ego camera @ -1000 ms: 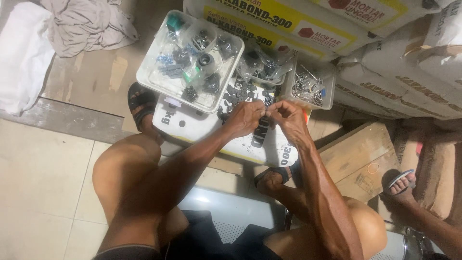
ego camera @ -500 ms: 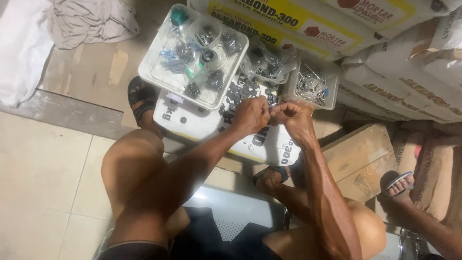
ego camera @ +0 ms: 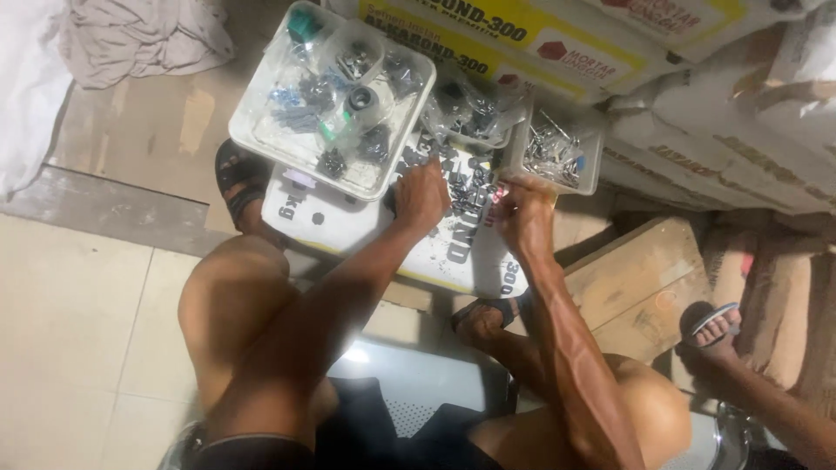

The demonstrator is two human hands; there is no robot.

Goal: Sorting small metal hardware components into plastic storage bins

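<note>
Left hand [ego camera: 421, 193] rests fingers-down on the pile of small dark parts [ego camera: 453, 174] atop the white sack [ego camera: 366, 228]; grip unclear. Right hand [ego camera: 521, 213], curled near the clear screw tub [ego camera: 557, 155], contents hidden. Advisable: pick one piece singly, keep the pile contained.

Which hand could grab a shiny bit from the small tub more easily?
Probably the right hand: it sits just below the small tub of shiny metal bits. The left hand is over the dark pieces.

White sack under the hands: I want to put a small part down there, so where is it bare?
The white sack is bare at its near-left, between the clear tray and left hand. Around the dark parts between both hands it is crowded.
</note>
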